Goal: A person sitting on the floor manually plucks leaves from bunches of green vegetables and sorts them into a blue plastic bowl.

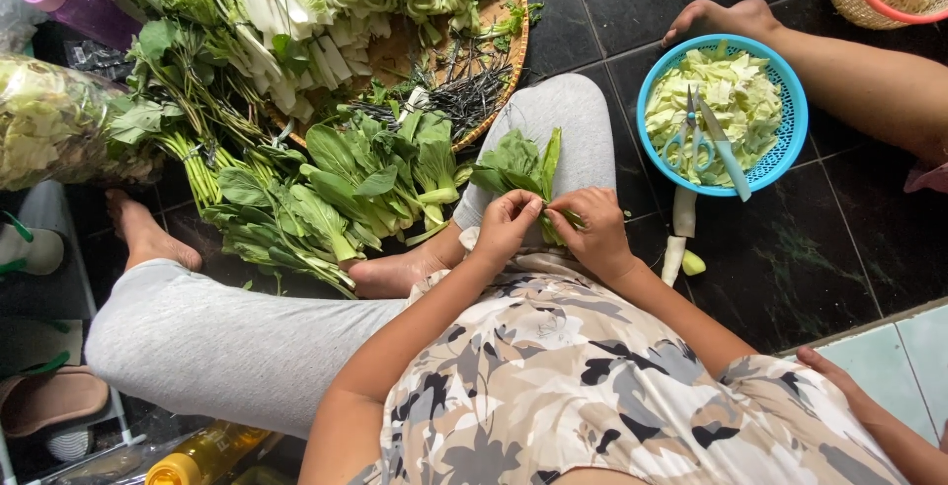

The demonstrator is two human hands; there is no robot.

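**A:** Report the held item and its position.

**B:** A leafy green bunch (521, 164) lies over the person's knee in grey trousers (568, 115). Its leaves point away from the body, and its stalk end sits between the two hands.

**A:** State of the hands?

**B:** The left hand (507, 226) is closed, with its fingertips pinching the stalk end of the leafy green bunch. The right hand (595, 230) is also closed, gripping the same stalk end from the other side. The two hands touch each other at the fingertips.

**A:** Adjacent items?

**B:** Just beside the knee, on the person's left, a pile of loose greens (346, 189) rests on the dark tiled floor (820, 258), reaching the person's bare foot (390, 273). Beyond the pile stands a round woven tray (499, 90) loaded with white-stalked vegetables (326, 11). Tied bundles of long stems (193, 129) lie to the left of the tray.

**A:** Items on the right?

**B:** A blue perforated basket (790, 120) holds shredded pale cabbage (731, 90), with scissors (688, 144) and a knife (726, 149) on top. Another person's hand (721, 19) touches the basket's far rim. Trimmed stalk pieces (681, 238) lie on the floor between the basket and the right hand.
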